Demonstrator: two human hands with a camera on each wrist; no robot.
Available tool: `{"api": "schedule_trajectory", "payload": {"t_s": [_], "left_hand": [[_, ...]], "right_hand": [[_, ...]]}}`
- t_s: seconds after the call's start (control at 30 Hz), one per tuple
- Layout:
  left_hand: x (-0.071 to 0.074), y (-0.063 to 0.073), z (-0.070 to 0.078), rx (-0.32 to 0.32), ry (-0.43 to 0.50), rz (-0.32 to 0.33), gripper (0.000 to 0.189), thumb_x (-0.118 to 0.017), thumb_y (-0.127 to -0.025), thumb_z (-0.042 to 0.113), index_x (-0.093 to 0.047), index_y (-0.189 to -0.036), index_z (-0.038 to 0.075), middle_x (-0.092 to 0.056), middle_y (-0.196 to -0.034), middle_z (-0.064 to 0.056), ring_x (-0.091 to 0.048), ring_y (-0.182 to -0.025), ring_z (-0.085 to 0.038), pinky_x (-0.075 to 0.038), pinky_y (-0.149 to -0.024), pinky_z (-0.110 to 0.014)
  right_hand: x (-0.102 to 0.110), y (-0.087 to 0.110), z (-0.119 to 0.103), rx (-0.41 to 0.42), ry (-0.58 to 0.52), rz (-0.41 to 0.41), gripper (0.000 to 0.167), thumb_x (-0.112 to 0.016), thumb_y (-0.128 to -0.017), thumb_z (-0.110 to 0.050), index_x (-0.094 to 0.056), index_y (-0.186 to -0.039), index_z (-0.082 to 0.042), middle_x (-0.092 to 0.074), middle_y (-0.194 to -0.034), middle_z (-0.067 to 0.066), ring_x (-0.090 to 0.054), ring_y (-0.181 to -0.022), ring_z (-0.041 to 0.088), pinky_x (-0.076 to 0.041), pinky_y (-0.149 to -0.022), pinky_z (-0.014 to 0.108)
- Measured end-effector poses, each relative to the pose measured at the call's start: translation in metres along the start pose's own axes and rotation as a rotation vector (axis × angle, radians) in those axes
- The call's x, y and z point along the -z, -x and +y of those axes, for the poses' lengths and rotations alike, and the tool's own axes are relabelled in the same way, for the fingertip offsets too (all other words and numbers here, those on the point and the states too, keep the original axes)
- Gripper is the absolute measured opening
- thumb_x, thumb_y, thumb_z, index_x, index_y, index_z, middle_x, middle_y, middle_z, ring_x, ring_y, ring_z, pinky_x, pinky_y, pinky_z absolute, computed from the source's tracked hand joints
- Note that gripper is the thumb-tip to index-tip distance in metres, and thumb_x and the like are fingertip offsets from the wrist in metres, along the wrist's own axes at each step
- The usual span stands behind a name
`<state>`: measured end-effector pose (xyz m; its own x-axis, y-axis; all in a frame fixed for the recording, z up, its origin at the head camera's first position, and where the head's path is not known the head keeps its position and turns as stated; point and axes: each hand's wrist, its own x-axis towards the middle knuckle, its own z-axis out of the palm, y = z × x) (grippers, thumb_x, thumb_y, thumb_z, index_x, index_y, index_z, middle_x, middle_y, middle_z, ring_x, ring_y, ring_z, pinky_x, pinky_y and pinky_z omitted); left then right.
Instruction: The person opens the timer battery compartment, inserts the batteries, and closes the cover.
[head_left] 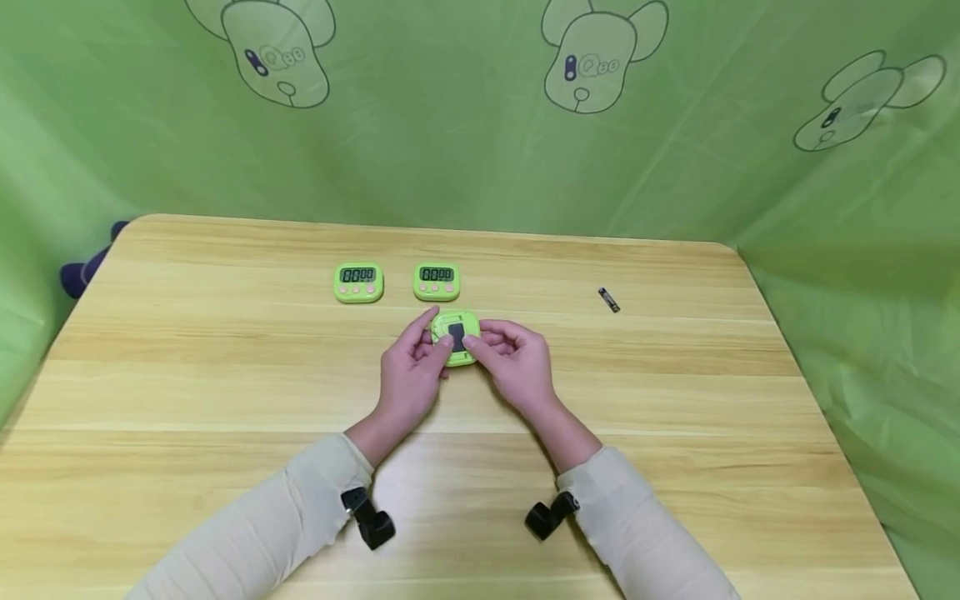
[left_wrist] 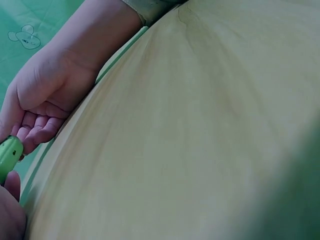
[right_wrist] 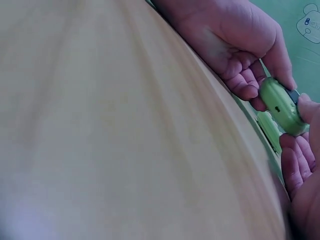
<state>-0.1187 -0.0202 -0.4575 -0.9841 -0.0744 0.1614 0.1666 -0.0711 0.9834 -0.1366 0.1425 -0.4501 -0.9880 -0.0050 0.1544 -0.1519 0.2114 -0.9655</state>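
Observation:
A green digital timer (head_left: 457,357) is held between both hands over the table, its back turned up with a dark rectangle in the middle. My left hand (head_left: 408,375) grips the left side, thumb on the back near that rectangle. On the opposite side my right hand (head_left: 519,367) pinches the timer, thumb pressed on the back and fingers curled beneath. The right wrist view shows the timer's green edge (right_wrist: 282,107) between the two hands. Only part of the timer (left_wrist: 9,155) enters the left wrist view, at the left border.
Two more green timers (head_left: 358,283), (head_left: 437,282) stand face up just behind the hands, displays reading 00:00. A small dark battery (head_left: 609,300) lies farther right on the wooden table (head_left: 675,392). Green curtain cloth (head_left: 450,150) with printed bear heads surrounds the back and sides.

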Motion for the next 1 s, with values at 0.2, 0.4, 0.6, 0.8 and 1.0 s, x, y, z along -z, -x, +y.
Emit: {"api": "schedule_trajectory", "payload": {"t_s": [0.2, 0.4, 0.6, 0.8, 1.0], "left_hand": [[-0.0009, 0.0001, -0.0014, -0.029, -0.018, -0.02, 0.045, -0.064, -0.092, -0.006, -0.057, -0.136, -0.002, -0.052, -0.086, -0.011, -0.057, -0.061, -0.021, -0.057, -0.053, -0.03], [0.0016, 0.0002, -0.0019, -0.025, -0.057, -0.034, 0.046, -0.064, -0.093, -0.006, -0.057, -0.138, -0.001, -0.054, -0.075, -0.008, -0.054, -0.057, -0.021, -0.053, -0.05, -0.025], [0.0023, 0.0001, -0.0012, -0.02, -0.084, -0.034, 0.047, -0.065, -0.092, -0.005, -0.057, -0.139, -0.001, -0.053, -0.066, -0.007, -0.052, -0.053, -0.019, -0.051, -0.048, -0.023], [0.0022, 0.0007, -0.0004, -0.018, -0.097, -0.028, 0.047, -0.065, -0.092, -0.004, -0.057, -0.138, -0.001, -0.054, -0.065, -0.006, -0.052, -0.054, -0.015, -0.05, -0.049, -0.022], [0.0024, 0.001, -0.0004, -0.013, -0.092, -0.026, 0.047, -0.065, -0.092, -0.005, -0.058, -0.138, 0.0, -0.055, -0.064, -0.006, -0.052, -0.054, -0.017, -0.05, -0.049, -0.022]], "right_hand": [[0.0022, -0.0037, -0.0022, -0.062, -0.004, -0.019, 0.025, -0.081, -0.083, -0.001, -0.071, -0.104, 0.007, -0.069, -0.082, 0.011, -0.062, -0.068, 0.012, -0.055, -0.061, 0.019], [0.0016, -0.0047, -0.0033, -0.085, -0.022, -0.038, 0.023, -0.081, -0.082, 0.001, -0.071, -0.101, 0.007, -0.069, -0.08, 0.011, -0.059, -0.067, 0.012, -0.053, -0.059, 0.018], [0.0005, -0.0046, -0.0041, -0.078, -0.023, -0.036, 0.021, -0.08, -0.082, 0.002, -0.071, -0.099, 0.007, -0.067, -0.078, 0.011, -0.058, -0.066, 0.012, -0.052, -0.058, 0.018], [-0.0004, -0.0042, -0.0037, -0.085, -0.026, -0.031, 0.02, -0.08, -0.082, 0.002, -0.071, -0.098, 0.007, -0.067, -0.077, 0.011, -0.058, -0.065, 0.013, -0.052, -0.058, 0.018], [-0.0003, -0.0041, -0.0046, -0.097, -0.031, -0.039, 0.019, -0.08, -0.082, 0.003, -0.071, -0.098, 0.007, -0.066, -0.077, 0.011, -0.058, -0.065, 0.012, -0.053, -0.058, 0.018]]}}
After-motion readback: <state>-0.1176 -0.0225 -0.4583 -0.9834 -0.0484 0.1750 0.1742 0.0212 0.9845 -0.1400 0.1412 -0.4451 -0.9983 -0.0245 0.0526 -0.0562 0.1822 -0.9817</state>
